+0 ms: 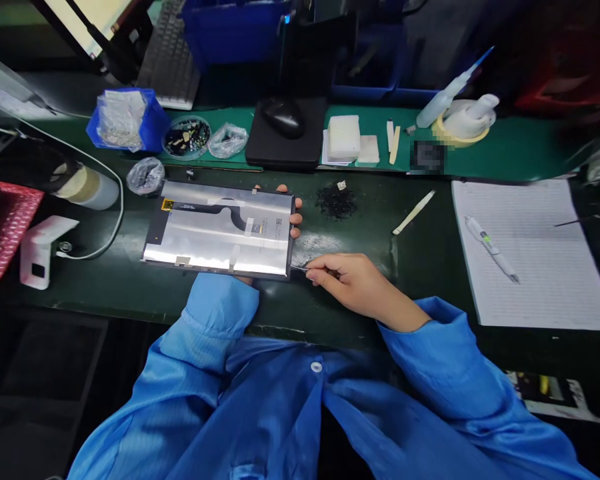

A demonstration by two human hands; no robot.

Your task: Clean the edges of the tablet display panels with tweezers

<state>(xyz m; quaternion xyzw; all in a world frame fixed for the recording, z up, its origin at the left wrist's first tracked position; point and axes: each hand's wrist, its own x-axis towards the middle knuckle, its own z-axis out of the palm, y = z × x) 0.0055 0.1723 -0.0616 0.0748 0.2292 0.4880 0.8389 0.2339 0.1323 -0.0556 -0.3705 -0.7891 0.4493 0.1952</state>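
Note:
A tablet-sized display panel (220,230) lies silver back up, a dark flex cable on its back. My left hand (295,219) holds it from underneath; its fingertips curl over the far and right edges, and the palm is hidden. At the panel's near right corner, my right hand (353,283) pinches a thin metal tool (299,268), which looks like tweezers. The tool's tip touches or lies very near the panel's edge; I cannot tell which. Just beyond my right hand is a heap of black scraps (336,202) on the dark bench.
A cream stick (414,212) lies right of the scraps. Farther right, a pen (493,250) rests on lined paper (545,293). Along the green ledge stand a blue bin (153,120), a mouse (284,118), white pads (343,138) and a dropper bottle (443,103). A white cable (121,200) curves at left.

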